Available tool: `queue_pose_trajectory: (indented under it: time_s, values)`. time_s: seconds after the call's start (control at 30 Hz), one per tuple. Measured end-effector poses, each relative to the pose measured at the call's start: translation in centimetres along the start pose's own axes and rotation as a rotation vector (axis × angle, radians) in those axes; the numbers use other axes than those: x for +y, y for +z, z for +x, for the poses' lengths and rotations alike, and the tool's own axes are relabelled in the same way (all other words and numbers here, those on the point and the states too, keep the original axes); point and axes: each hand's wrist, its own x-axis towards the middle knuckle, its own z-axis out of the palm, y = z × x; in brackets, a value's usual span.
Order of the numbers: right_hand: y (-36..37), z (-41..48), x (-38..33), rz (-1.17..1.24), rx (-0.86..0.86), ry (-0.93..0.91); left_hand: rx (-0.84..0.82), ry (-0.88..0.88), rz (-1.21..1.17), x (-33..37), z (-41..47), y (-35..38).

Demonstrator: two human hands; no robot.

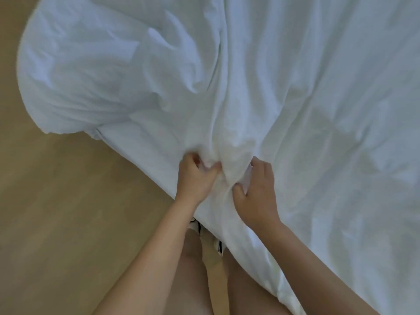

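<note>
At bed edge, both hands (196, 176) (256, 192) bunch duvet (295, 98).

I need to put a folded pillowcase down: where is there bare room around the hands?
Bare: the tan wooden floor left of the left hand, bordered by the edge of the white crumpled bedcover; also the flatter cover right of the right hand. Crowded: the bunched fold both hands grip, and the floor by the white striped shoes.
</note>
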Motion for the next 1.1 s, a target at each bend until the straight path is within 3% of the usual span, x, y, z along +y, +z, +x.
queue_pose_trajectory:
  time_s: [0.13,0.3,0.43,0.57,0.67,0.77,0.83,0.9,1.03,1.1]
  values:
    - [0.9,2.2,-2.8,-0.037,-0.005,-0.016,0.333,0.195,0.133,2.4,5.4,-6.8]
    - [3.1,6.1,-6.4,-0.160,0.087,0.101,0.329,0.118,0.222,6.1,15.0,-12.7]
    - [5.4,9.4,-9.6,-0.248,0.210,0.194,0.131,0.072,0.184,7.1,19.9,-13.9]
    - [8.2,12.6,-12.8,-0.265,0.293,0.344,0.009,0.292,0.369,6.9,20.8,-14.1]
    - [8.8,14.1,-13.8,-0.279,0.326,0.414,-0.206,0.433,0.348,9.0,21.2,-13.7]
    - [8.5,14.1,-13.9,-0.310,0.317,0.421,-0.510,0.253,0.009,12.3,20.5,-12.0]
    - [8.3,13.8,-13.9,-0.319,0.289,0.418,-0.611,0.039,-0.271,14.1,20.4,-10.9]
    - [8.3,13.7,-14.0,-0.320,0.281,0.408,-0.699,-0.088,-0.374,15.2,20.6,-9.8]
    - [8.2,13.8,-13.7,-0.406,0.261,0.365,-1.006,-0.191,-0.133,16.8,20.2,-7.6]
    - [8.3,13.4,-13.4,-0.400,0.248,0.353,-1.000,-0.108,0.066,16.9,19.9,-6.4]
